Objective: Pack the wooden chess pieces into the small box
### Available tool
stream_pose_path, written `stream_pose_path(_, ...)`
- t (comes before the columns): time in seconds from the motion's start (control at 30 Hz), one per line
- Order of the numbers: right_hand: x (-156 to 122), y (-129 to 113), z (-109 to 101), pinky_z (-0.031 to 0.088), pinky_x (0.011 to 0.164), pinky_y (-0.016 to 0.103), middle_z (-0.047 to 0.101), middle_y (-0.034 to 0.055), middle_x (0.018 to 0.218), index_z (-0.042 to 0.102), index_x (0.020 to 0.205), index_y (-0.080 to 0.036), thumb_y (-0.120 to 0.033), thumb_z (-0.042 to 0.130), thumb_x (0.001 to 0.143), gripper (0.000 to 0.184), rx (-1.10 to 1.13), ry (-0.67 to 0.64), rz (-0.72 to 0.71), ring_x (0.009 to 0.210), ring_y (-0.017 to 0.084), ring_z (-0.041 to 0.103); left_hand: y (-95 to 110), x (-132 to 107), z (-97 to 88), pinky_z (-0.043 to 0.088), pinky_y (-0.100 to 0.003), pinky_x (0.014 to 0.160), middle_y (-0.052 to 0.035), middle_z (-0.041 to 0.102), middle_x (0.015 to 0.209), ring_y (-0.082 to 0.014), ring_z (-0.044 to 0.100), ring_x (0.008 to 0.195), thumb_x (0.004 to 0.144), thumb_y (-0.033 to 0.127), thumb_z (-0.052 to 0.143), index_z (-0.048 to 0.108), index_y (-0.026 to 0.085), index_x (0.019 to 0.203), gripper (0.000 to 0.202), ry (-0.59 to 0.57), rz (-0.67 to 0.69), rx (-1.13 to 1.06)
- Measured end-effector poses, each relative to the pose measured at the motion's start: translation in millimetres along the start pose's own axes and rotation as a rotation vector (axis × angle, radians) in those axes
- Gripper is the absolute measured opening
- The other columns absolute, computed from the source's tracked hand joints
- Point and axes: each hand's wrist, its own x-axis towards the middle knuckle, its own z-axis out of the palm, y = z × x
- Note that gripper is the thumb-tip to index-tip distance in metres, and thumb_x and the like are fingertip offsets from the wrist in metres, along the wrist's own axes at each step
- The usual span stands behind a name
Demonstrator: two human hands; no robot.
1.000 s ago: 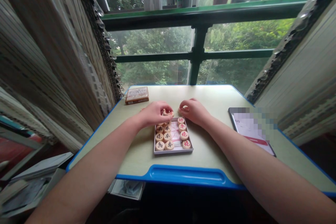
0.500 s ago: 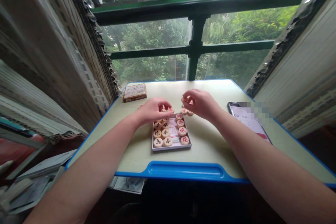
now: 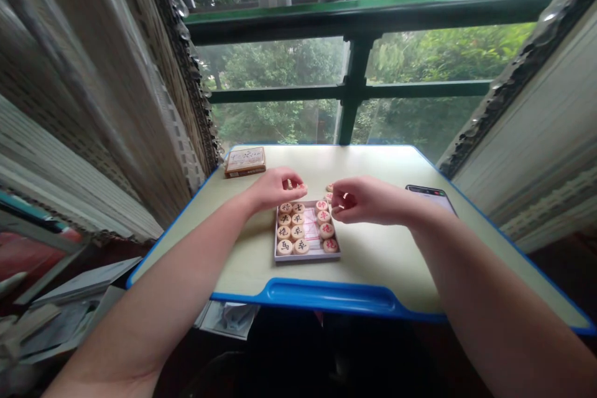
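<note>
A shallow white box (image 3: 308, 258) lies on the table, holding round wooden Chinese chess pieces. Two columns of black-character pieces (image 3: 297, 232) fill its left side; red-character pieces (image 3: 326, 231) line the right, with a bare red-lined strip between. My left hand (image 3: 275, 188) hovers over the box's far left edge, thumb and fingers closed on a Chinese chess piece, mostly covered. My right hand (image 3: 361, 200) is curled by the far right corner, its fingertips pinched together; whatever they hold is hidden. Loose pieces (image 3: 329, 188) lie behind it, partly covered.
A brown-edged box lid (image 3: 245, 161) sits at the table's far left. On the right a phone (image 3: 429, 196) is partly behind my right forearm. A blue tray groove (image 3: 333, 295) runs along the table's near edge. Curtains (image 3: 107, 74) flank the window.
My right hand has come down and nearer, from the loose pieces to beside the box's right edge. The left hand has lifted slightly off the box, uncovering its far black-character pieces. The view has shifted slightly.
</note>
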Motion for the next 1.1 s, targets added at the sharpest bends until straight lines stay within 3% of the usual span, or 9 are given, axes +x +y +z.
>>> stream_pose_path(0.13, -3.9, -0.8, -7.0, 0.036, 0.049, 0.020, 0.060, -0.0021, 0.067, 0.052, 0.072, -0.018, -0.017, 0.063, 0.064, 0.013, 0.152, 0.028, 0.075, 0.056, 0.009, 0.049, -0.3, 0.4, -0.5, 0.038, -0.022, 0.055, -0.0019, 0.060, 0.075, -0.0084, 0.045, 0.058, 0.070, 0.040, 0.063, 0.068, 0.013, 0.081, 0.030, 0.049, 0.012, 0.008)
stream_pose_path(0.23, -19.4, -10.2, -4.2, 0.037, 0.049, 0.020, 0.057, -0.0026, 0.066, 0.050, 0.073, -0.018, -0.022, 0.065, 0.066, 0.017, 0.283, 0.029, 0.037, 0.058, 0.009, 0.049, 0.1, 0.1, -0.4, 0.038, -0.021, 0.054, -0.0011, 0.059, 0.072, -0.0082, 0.044, 0.057, 0.070, 0.039, 0.063, 0.068, 0.013, 0.080, 0.028, 0.073, 0.030, 0.034)
stream_pose_path(0.37, -46.1, -12.6, 22.2, 0.040, 0.052, 0.021, 0.054, -0.0028, 0.064, 0.050, 0.071, -0.018, -0.030, 0.064, 0.072, 0.019, 0.475, 0.028, -0.061, 0.059, 0.010, 0.050, 1.5, -1.1, 0.8, 0.038, -0.022, 0.055, -0.0014, 0.058, 0.072, -0.0082, 0.044, 0.057, 0.071, 0.039, 0.062, 0.068, 0.013, 0.080, 0.028, 0.069, 0.065, 0.053)
stream_pose_path(0.47, -57.5, -2.9, 46.0, 0.043, 0.058, 0.023, 0.061, 0.0012, 0.072, 0.051, 0.070, -0.018, -0.031, 0.062, 0.074, 0.018, 0.593, 0.131, -0.058, 0.065, 0.012, 0.055, 0.5, -1.1, 2.2, 0.038, -0.022, 0.055, -0.0025, 0.060, 0.075, -0.0084, 0.045, 0.057, 0.072, 0.039, 0.062, 0.068, 0.013, 0.081, 0.029, 0.052, 0.082, 0.052)
stream_pose_path(0.57, -58.4, 5.4, 57.5, 0.044, 0.060, 0.024, 0.064, 0.0025, 0.075, 0.057, 0.074, -0.017, -0.026, 0.060, 0.075, 0.010, 0.505, 0.212, 0.003, 0.065, 0.012, 0.056, -2.3, -0.6, 3.5, 0.039, -0.022, 0.055, -0.0035, 0.061, 0.078, -0.0086, 0.045, 0.058, 0.073, 0.041, 0.061, 0.068, 0.013, 0.083, 0.031, 0.041, 0.080, 0.046)
stream_pose_path(0.77, -55.1, 3.7, 53.6, 0.044, 0.063, 0.025, 0.066, 0.0025, 0.075, 0.067, 0.084, -0.017, -0.022, 0.056, 0.078, 0.013, 0.268, 0.254, 0.018, 0.064, 0.012, 0.056, -7.0, 1.3, 7.2, 0.039, -0.023, 0.056, -0.0043, 0.062, 0.077, -0.0097, 0.047, 0.059, 0.074, 0.043, 0.061, 0.068, 0.012, 0.083, 0.033, 0.018, 0.083, 0.045)
stream_pose_path(1.0, -57.1, 1.8, 59.3, 0.046, 0.063, 0.024, 0.065, 0.0041, 0.079, 0.068, 0.089, -0.017, -0.027, 0.057, 0.080, 0.017, 0.275, 0.267, -0.054, 0.064, 0.012, 0.056, -8.0, 2.4, 9.0, 0.040, -0.024, 0.057, -0.0043, 0.061, 0.077, -0.0101, 0.047, 0.059, 0.073, 0.041, 0.061, 0.067, 0.013, 0.081, 0.030, 0.023, 0.089, 0.040)
stream_pose_path(1.1, -57.7, 1.3, 61.5, 0.046, 0.062, 0.024, 0.063, 0.0030, 0.077, 0.065, 0.087, -0.017, -0.028, 0.059, 0.079, 0.015, 0.263, 0.333, -0.047, 0.062, 0.011, 0.055, -10.8, 2.1, 9.3, 0.039, -0.024, 0.056, -0.0040, 0.061, 0.077, -0.0097, 0.046, 0.058, 0.073, 0.042, 0.061, 0.067, 0.013, 0.081, 0.031, 0.042, 0.091, 0.045)
